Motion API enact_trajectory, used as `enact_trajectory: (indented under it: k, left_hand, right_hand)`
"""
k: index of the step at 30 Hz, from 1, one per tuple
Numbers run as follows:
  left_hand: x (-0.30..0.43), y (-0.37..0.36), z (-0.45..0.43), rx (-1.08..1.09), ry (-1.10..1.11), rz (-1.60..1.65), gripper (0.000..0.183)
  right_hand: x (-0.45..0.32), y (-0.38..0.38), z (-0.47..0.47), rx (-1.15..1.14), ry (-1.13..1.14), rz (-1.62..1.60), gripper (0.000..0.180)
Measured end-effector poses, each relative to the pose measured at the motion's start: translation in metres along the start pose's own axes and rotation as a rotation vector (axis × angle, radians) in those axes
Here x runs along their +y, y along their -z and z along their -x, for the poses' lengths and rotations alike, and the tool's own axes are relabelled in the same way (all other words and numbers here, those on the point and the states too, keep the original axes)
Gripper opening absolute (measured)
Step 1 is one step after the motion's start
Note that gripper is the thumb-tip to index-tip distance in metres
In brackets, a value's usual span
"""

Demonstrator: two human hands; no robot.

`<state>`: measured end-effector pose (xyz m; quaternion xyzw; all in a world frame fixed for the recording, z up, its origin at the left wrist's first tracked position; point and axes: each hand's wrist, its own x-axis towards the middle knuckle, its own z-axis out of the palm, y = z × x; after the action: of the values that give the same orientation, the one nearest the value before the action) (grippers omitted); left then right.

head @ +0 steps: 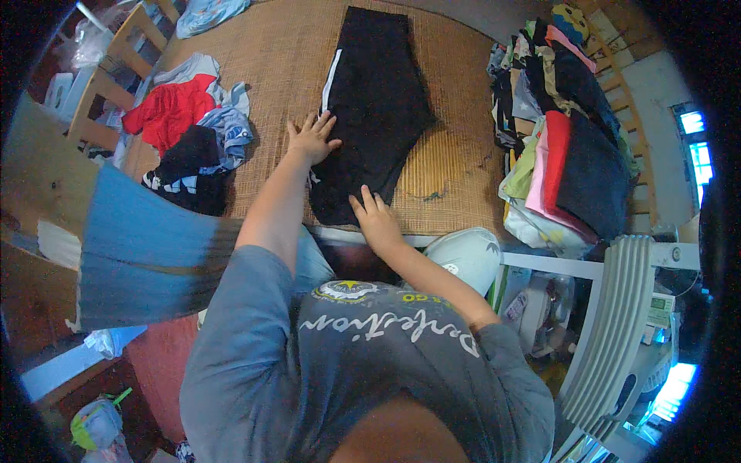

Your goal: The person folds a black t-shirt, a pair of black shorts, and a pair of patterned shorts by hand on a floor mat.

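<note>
Black trousers (pixel 370 98) with a white side stripe lie lengthwise on a woven mat (pixel 278 69), apparently folded in half along their length. My left hand (pixel 313 138) rests flat near their left edge, fingers spread, just below the white stripe. The fingertips of my right hand (pixel 376 223) touch the near end of the black cloth. Neither hand grips the fabric. A bulge in the trousers' right edge points toward a worn, shiny patch of the mat.
At the left lies a loose heap of clothes (pixel 179 110), red, grey, blue and black. Stacks of folded clothes (pixel 556 144) stand at the right beside wooden rails (pixel 628 116). A blue curtain (pixel 150 249) hangs at the near left, and a ribbed pale panel (pixel 608 335) at the near right.
</note>
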<state>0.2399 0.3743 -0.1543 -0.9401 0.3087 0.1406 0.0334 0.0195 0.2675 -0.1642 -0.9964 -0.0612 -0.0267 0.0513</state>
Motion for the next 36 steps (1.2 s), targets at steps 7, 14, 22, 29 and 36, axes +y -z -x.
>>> enact_trajectory:
  k: [7,14,22,29,36]
  left_hand:
    - [0.009,0.028,0.030,0.007,-0.015,-0.179,0.056]
    - [0.013,0.037,0.114,-0.249,-0.183,-0.116,0.053]
    - [0.029,0.032,0.125,-0.508,-0.433,0.200,0.039]
    - [0.012,0.050,0.087,-0.371,-0.005,1.408,0.042]
    - [0.023,0.019,0.065,-0.336,0.221,1.197,0.052]
  right_hand:
    - [0.007,0.013,-0.006,0.194,0.019,-0.166,0.041]
    - [0.052,0.069,-0.025,-0.070,-0.113,-0.518,0.028]
    - [0.093,0.130,-0.003,-0.689,-0.070,-0.769,0.020]
    - [0.141,0.116,-0.060,-0.170,-0.646,-1.513,0.064]
    - [0.143,0.052,-0.063,-0.289,-0.696,-0.924,0.085]
